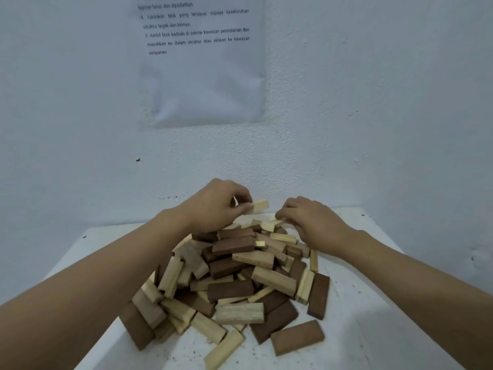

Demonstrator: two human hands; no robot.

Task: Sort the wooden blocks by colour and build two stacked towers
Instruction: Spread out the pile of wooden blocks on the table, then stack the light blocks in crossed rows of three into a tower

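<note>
Two hands work at the far side of one mixed pile (240, 276) of pale and dark blocks, which lies unsorted at the centre of the white surface (373, 303).

Left hand (218, 206): at 12 o'clock of the pile, raised above it. Thumb and fingers are pinched on the end of a pale block (260, 205), which is held clear of the pile and points toward 3 o'clock.

Right hand (312, 222): at 1 o'clock of the pile, palm down. Its fingers (281, 216) are curled onto pale blocks at the top edge of the pile; whether they grip one cannot be told.

Outliers – a dark block (297, 337) lies flat at 5 o'clock, just beside the pile; a stray block (224, 349), pale, lies at 6 o'clock against the pile's near edge.

At 12 o'clock, well beyond the surface, a printed sheet (208, 76) is fixed to the wall (373, 102).
</note>
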